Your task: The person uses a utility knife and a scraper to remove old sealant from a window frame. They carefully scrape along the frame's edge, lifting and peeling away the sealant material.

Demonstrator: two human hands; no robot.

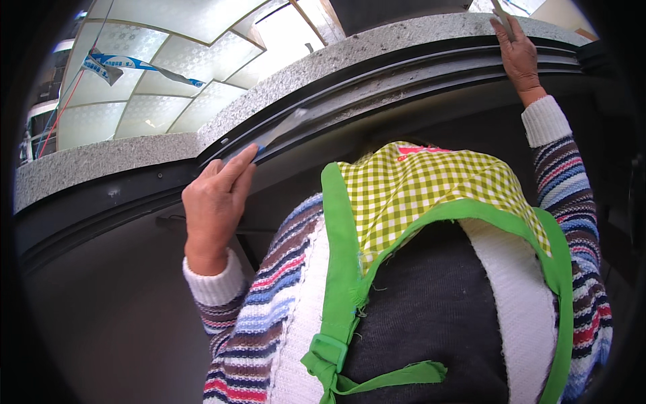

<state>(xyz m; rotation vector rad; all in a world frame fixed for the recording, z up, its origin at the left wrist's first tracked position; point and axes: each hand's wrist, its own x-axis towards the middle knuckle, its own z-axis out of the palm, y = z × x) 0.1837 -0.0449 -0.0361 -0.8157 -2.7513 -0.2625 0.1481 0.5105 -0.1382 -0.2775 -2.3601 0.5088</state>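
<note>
My left hand (217, 202) grips the blue handle of a flat-bladed scraper (283, 127). Its pale blade lies over a dark metal window track (373, 96), pointing up and right. Loose dirt and crumbs are scattered along the channels of that track. At the far right end, my right hand (520, 55) holds a narrow pale bar (502, 19) between thumb and fingers. The bar runs out of the top of the picture, so whether it is loose or fixed is hidden.
A speckled stone ledge (282, 81) borders the track on its outer side. Beyond it are translucent roof panels (151, 106), a blue-and-white strip of printed tape (136, 63) and red and blue cords (63, 108). A green checked apron (429, 187) covers my chest.
</note>
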